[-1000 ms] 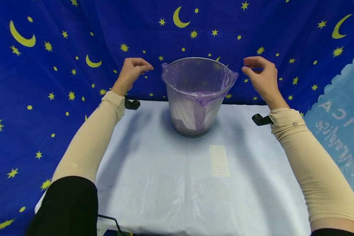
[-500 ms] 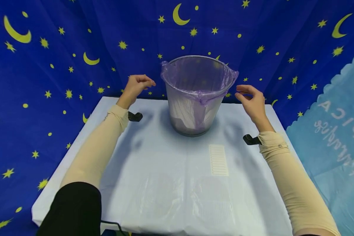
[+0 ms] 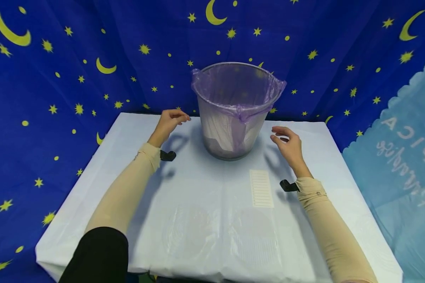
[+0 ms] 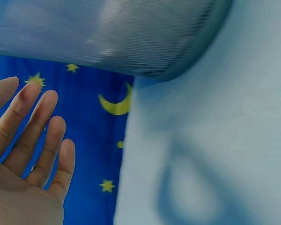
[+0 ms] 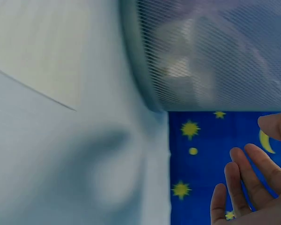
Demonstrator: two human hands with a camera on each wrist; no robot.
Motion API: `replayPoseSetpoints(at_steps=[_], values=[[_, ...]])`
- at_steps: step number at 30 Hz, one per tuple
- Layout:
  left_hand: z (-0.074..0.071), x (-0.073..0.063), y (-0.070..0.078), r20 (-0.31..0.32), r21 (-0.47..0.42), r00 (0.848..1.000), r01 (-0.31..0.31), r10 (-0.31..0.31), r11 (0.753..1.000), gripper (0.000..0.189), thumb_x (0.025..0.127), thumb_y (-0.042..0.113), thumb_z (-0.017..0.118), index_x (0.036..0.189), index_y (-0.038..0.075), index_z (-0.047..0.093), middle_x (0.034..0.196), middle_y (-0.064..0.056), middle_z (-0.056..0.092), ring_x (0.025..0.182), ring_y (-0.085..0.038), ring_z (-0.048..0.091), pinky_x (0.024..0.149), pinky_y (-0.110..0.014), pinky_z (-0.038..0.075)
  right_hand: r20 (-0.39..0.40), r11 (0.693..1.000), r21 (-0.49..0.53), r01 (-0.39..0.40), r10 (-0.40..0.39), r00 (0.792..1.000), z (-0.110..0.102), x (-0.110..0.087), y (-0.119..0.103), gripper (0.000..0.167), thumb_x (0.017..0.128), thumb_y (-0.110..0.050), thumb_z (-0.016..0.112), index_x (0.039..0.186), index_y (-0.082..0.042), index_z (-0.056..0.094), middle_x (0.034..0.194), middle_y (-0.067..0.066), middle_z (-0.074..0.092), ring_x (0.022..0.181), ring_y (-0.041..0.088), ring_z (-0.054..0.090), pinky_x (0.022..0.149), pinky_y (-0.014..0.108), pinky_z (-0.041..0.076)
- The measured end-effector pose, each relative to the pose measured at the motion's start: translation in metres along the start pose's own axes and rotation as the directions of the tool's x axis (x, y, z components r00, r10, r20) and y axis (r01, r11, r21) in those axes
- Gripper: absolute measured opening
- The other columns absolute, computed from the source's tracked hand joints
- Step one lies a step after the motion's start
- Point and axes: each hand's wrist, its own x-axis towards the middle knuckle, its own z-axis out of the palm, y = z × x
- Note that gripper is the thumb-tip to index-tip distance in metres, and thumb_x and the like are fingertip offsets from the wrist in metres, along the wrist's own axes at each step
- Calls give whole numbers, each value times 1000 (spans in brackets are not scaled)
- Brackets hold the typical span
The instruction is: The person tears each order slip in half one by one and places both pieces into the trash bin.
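Observation:
A mesh trash can [image 3: 219, 133] stands upright toward the back of the table, its round base on the white cover. A thin purple trash bag [image 3: 241, 113] lines it, folded over the rim and bunched at the left, right and front. My left hand [image 3: 169, 124] hovers left of the can, fingers relaxed and apart from it. On the other side my right hand [image 3: 288, 144] hovers with loosely bent fingers, holding nothing. Both wrist views show spread fingers beside the mesh wall, the left hand's fingers [image 4: 49, 133] and the right hand's fingers [image 5: 246, 180].
A pale lined paper [image 3: 262, 188] lies flat in front of the can, slightly right. The white-covered table [image 3: 205, 224] reaches back to a blue curtain [image 3: 155, 35] with yellow moons and stars. Light-blue cloth [image 3: 407, 157] hangs at the right.
Both hands have come down from rim height to beside the can's lower half, the right one also moving inward. The can and its bag stay in place.

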Motion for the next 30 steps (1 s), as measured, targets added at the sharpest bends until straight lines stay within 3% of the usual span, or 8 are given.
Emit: replayPoseSetpoints(at_steps=[5,9,10,11,12,19,24,30], values=[[12,-12,-14,29,15,999,22,-22,1000,21,102,12,68,113,-4,77,115,-17,78,97,-13,68,89,-31,53,27,1000,24,0,-1,1000,7,-17,4,36,98,-8,73,132,2,69,131,24,71,120,42,64,106,48,50],[23,-17,-30,13,-27,1000,9,-9,1000,22,100,11,71,110,-8,76,110,-16,79,101,-26,69,97,-48,53,44,1000,19,-7,7,999,12,-23,11,35,99,-10,72,131,4,68,130,25,70,121,42,63,108,52,49],[25,-17,-37,1,-42,1000,6,-6,999,23,99,11,73,110,-8,77,110,-15,79,104,-30,69,99,-52,52,43,1000,15,-9,9,999,14,-24,16,35,99,-12,73,131,2,69,130,22,71,121,40,63,108,50,50],[28,-16,-45,-7,-52,1000,8,-8,999,23,99,13,73,110,-7,77,109,-14,80,108,-34,68,101,-56,50,41,1000,11,-16,16,999,17,-25,24,34,99,-15,74,130,0,70,129,20,72,120,37,64,108,55,49],[30,-18,-48,-6,-64,1000,14,-14,998,24,99,12,73,111,-8,76,110,-14,80,111,-38,66,101,-56,50,44,1000,11,-24,24,999,18,-26,26,35,99,-15,74,131,-1,70,129,20,72,120,36,64,107,51,50],[38,-32,-75,-30,-96,999,27,-30,995,22,99,13,73,109,-7,77,100,-3,81,109,-37,68,93,-40,54,43,994,90,-62,58,997,26,-40,45,38,100,-9,72,135,5,66,128,26,71,114,35,68,96,16,50],[43,-38,-88,-44,-100,999,-16,12,995,18,99,12,74,104,-5,78,97,-1,80,103,-29,70,92,-28,52,37,991,125,-40,36,999,21,-49,34,35,99,1,69,132,10,65,126,33,69,113,40,69,94,15,49],[41,-48,-95,-19,-57,993,-118,117,991,17,99,11,75,103,-6,78,103,-17,79,101,-37,71,89,-24,53,89,996,75,-42,35,995,17,-58,12,34,100,-2,69,131,11,65,126,32,70,104,18,68,92,14,50]])
